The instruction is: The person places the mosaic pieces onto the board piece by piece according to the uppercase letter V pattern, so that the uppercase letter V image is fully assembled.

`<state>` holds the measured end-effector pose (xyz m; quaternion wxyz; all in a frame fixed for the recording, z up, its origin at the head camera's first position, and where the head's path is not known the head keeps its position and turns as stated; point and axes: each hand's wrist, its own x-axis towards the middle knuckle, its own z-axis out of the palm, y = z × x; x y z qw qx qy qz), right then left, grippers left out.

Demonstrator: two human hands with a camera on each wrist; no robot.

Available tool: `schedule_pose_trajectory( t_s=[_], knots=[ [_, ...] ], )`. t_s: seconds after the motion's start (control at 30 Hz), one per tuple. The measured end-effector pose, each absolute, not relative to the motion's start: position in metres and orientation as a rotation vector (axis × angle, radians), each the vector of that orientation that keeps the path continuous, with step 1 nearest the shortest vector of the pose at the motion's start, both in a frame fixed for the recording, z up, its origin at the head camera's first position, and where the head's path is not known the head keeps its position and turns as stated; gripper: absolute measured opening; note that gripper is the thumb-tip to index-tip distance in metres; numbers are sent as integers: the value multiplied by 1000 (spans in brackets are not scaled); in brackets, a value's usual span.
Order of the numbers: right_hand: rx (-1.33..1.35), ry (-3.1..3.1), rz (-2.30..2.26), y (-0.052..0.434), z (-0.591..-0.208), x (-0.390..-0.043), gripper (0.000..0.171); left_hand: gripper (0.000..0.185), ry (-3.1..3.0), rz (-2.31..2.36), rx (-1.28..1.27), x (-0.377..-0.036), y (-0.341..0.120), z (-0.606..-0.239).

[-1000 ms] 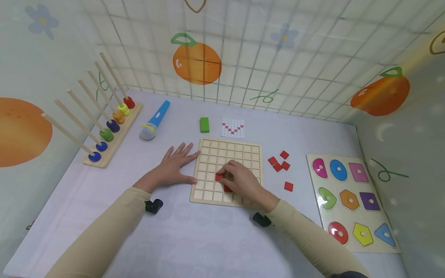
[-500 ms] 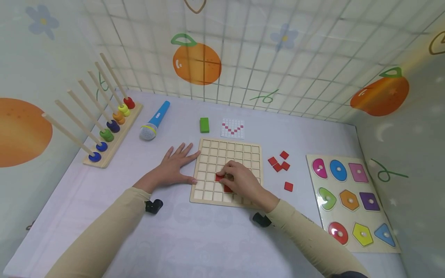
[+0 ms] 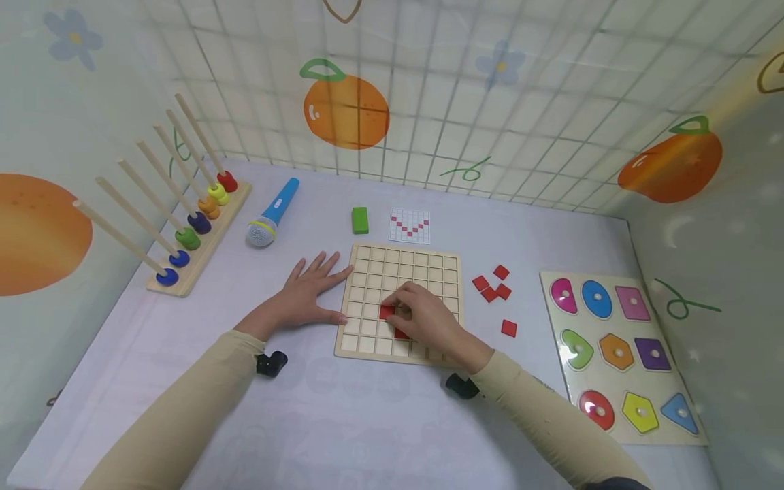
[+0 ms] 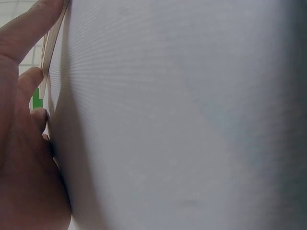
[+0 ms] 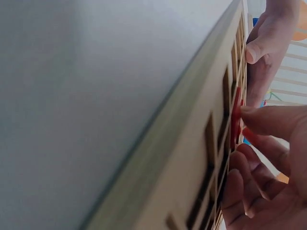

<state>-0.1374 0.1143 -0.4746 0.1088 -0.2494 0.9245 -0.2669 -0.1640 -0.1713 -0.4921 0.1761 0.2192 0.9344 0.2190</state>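
Backdrop, head view: tiled wall with orange prints behind a pale counter (image 3: 367, 422)
Head view, board: wooden grid board (image 3: 401, 262) lies mid-counter
Head view, left hand (image 3: 306, 292): flat, fingers straight, touching the board's left edge
Head view, right hand (image 3: 429, 316): fingers curled, pressing a red tile (image 3: 386, 312) into a cell
Head view, spare tiles (image 3: 493, 286): right of the board
Left wrist view: palm (image 4: 24, 158) on the counter, little else clear
Right wrist view: fingertips (image 5: 268, 120) seem to pinch the red tile (image 5: 235, 117) against the board (image 5: 192, 143)
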Motion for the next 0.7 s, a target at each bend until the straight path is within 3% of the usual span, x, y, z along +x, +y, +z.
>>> schedule_pose_trajectory(
  t_s=[0.7],
  knots=[
    [-651, 2693, -979, 142, -470, -129, 19, 107, 2639, 608, 608, -165, -170, -491]
  ],
)
